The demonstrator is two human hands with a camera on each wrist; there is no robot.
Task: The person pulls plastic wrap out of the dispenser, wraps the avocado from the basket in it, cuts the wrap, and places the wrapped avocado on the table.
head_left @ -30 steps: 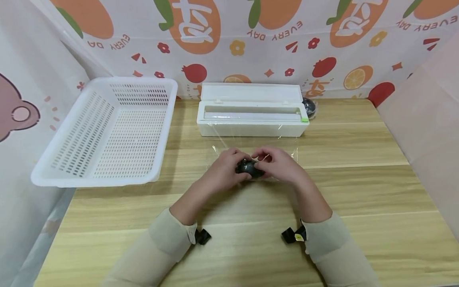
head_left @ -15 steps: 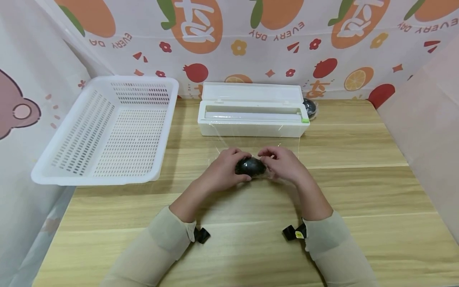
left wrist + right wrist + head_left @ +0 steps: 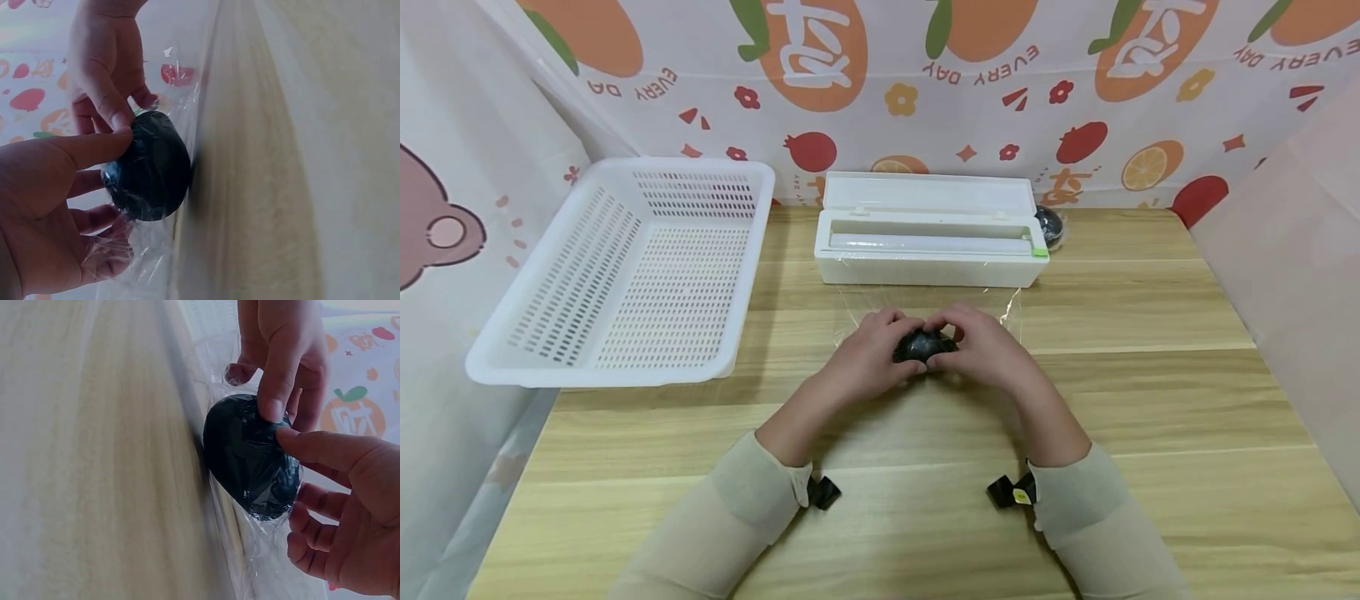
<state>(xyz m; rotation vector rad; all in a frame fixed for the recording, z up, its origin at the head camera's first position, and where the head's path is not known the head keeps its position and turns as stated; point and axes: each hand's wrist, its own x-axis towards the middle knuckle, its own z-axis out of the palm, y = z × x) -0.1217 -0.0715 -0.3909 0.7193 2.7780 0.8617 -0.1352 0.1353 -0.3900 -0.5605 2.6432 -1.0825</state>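
A dark, smooth, egg-shaped object (image 3: 923, 347) lies on the table, covered in crinkled cling film (image 3: 250, 487). My left hand (image 3: 871, 354) grips its left side with thumb and fingers. From the right, my right hand (image 3: 981, 346) holds it too, thumb at the near side and fingers at the far side. Both thumbs meet on the dark object (image 3: 153, 169) in the left wrist view. A sheet of clear film stretches from the hands back to a white cling film dispenser (image 3: 928, 271) with its lid up and the roll (image 3: 928, 242) showing.
A white perforated basket (image 3: 662, 375) stands at the left of the wooden table (image 3: 1150, 400). Behind the dispenser's right end sits another dark film-wrapped object (image 3: 1049, 225). A fruit-print curtain (image 3: 955, 108) hangs along the back.
My right hand was lifting slightly off to the right of the dark object with film at its fingers; now it has come back left onto the object. My left hand has kept its hold.
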